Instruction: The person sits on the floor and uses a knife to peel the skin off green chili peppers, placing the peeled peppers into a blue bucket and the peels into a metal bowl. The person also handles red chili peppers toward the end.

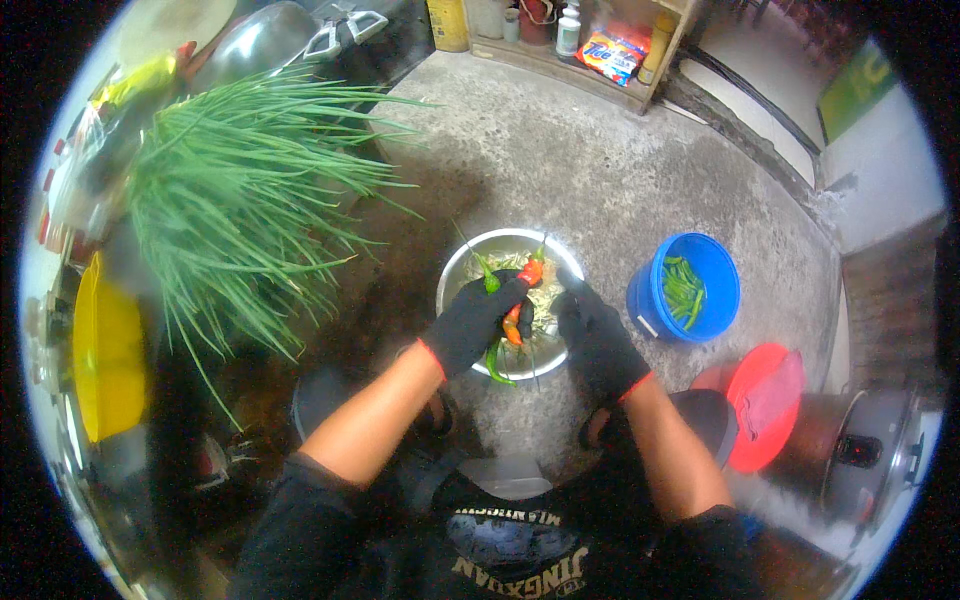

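Observation:
My left hand [480, 319], in a black glove with a red cuff, grips several chili peppers over a metal basin [446, 277]. Among them are a red chili [532, 271], an orange-red chili [512, 326] and a green chili [490, 282] with a long stem. A curved green chili [495, 365] hangs below the hand by the basin's near rim. My right hand [598, 330], gloved alike, is at the basin's right rim, its fingers apart and nothing visible in them. Pale thin pieces, perhaps stems, lie in the basin, partly hidden by my hands.
A blue bucket [641, 296] with green chilies [682, 292] stands right on the concrete floor [547, 157]. Long green scallions [247, 180] jut out at left above a yellow container [109, 360]. A red plastic stool [765, 420] and a grey cooker [870, 450] are near right; a wooden shelf [555, 75] stands ahead.

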A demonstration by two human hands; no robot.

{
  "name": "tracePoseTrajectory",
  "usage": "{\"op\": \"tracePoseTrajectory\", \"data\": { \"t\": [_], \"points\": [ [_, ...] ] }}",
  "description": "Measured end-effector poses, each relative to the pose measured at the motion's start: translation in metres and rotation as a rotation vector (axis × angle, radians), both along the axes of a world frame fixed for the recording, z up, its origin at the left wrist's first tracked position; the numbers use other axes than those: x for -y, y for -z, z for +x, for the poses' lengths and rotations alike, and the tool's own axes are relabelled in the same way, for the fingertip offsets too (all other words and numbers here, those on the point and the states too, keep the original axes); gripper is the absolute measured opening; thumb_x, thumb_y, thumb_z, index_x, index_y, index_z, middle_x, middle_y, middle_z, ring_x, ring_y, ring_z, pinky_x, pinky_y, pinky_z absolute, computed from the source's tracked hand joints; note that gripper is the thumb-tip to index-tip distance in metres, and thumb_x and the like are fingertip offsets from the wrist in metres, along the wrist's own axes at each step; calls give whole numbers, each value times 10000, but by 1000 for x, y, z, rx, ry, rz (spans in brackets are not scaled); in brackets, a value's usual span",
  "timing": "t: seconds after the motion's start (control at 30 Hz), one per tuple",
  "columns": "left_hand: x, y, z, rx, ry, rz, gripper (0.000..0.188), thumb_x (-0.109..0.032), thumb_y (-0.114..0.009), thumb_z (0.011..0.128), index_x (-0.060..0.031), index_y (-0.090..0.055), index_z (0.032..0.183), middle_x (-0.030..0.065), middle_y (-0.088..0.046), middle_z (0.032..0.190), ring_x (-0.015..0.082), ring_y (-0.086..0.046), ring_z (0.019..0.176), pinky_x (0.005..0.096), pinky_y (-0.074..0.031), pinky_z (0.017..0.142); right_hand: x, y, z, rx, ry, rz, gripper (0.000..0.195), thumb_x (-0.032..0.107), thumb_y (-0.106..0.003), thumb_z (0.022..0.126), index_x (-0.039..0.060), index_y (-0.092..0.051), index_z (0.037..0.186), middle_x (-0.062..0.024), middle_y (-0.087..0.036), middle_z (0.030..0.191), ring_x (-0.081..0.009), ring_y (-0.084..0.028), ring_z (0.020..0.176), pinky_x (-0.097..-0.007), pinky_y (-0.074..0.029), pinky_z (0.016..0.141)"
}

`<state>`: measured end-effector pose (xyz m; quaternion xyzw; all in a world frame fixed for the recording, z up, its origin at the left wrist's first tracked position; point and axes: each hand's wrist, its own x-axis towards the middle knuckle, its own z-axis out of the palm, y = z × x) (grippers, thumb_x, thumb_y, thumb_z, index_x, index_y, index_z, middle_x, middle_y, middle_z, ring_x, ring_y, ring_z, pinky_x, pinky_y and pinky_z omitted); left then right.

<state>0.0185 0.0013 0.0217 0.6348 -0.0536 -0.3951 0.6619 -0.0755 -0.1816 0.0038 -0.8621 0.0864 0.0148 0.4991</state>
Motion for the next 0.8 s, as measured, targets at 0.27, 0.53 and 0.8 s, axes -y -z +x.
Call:
{"op": "tracePoseTrajectory", "data": {
  "t": [0.27,0.53,0.8],
  "points": [
    [-9,7,0,261,98,109,326,-260,-583,1001,-27,-613,1226,20,-661,856,84,-602,684,267,-510,622,3,-16,-4,97,-352,-535,274,154,-516,967,38,-592,1203,-227,-589,1331,-394,-684,978,-468,-573,822],
    [-9,-7,-5,310,173,185,359,-304,-643,970,-55,-661,1229,5,-645,756,77,-564,545,256,-478,510,5,5,-3,415,-410,-784,235,164,-539,948,19,-590,1125,-233,-660,1084,-387,-689,851,-484,-573,720],
    [-10,-12,-6,251,203,245,370,-425,-637,970,-63,-712,960,-9,-599,661,71,-527,529,270,-457,513,-6,-18,0,107,-215,-359,227,190,-510,966,-2,-558,1077,-260,-643,847,-440,-657,791,-536,-528,693]
  ]
}}
